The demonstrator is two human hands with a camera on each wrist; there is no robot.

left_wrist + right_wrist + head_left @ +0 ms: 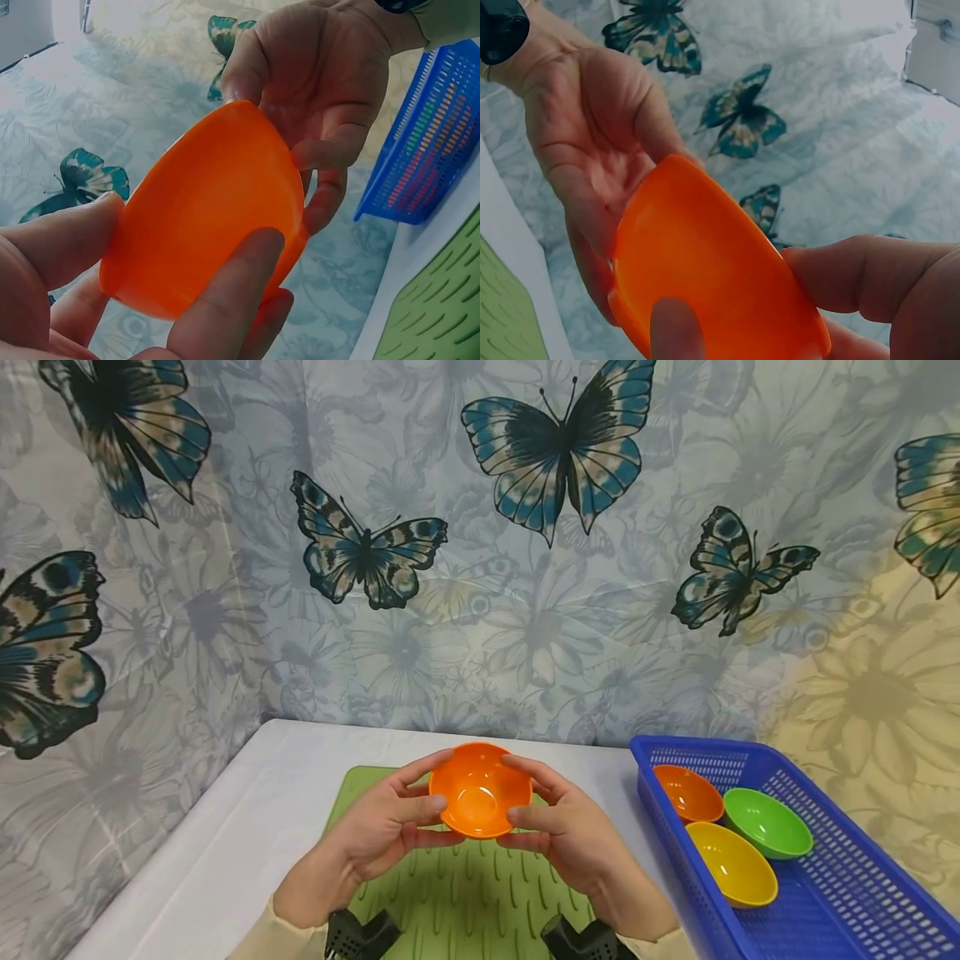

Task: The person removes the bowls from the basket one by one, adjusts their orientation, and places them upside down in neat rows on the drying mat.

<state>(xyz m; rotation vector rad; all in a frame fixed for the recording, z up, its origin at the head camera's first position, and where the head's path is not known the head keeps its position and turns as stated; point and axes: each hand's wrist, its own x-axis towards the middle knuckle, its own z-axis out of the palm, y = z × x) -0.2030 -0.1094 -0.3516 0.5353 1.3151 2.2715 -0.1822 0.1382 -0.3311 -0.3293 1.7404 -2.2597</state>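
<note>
An orange bowl [482, 789] is held up over the green mat [472, 902], its inside tilted toward the head camera. My left hand [390, 818] grips its left side, thumb at the near rim and fingers around the outside. On the opposite side my right hand [566, 827] holds it the same way. Both wrist views show the bowl's smooth outer side, where fingertips press; in the left wrist view the orange bowl [217, 202] stands between both hands, and the right wrist view shows the orange bowl [705, 262] likewise.
To the right stands a blue perforated basket [847, 902]. Inside it lie another orange bowl [688, 793], a green bowl [768, 823] and a yellow bowl [733, 865]. A white tabletop [202, 843] carries the mat, and a butterfly-patterned cloth [480, 652] hangs behind.
</note>
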